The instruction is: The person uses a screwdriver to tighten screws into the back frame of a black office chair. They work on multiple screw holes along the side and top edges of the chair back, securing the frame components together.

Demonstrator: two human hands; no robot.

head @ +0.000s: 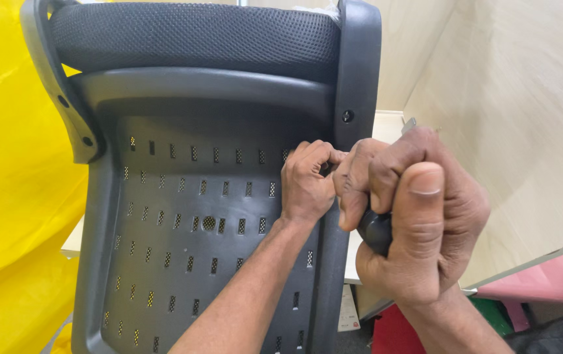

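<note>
Gripping a black tool handle (376,229) in clenched fingers, the right hand (412,216) pressed against the right edge of the chair back (196,216). The left hand (308,183) was curled tight against the slotted black plastic beside it, touching the right hand, below the mesh cushion (190,36).

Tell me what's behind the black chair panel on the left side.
Yellow plastic sheeting fills the space left of and behind the chair panel; yellow also shows through its slots. Whatever lies directly behind the solid plastic is hidden.
</note>
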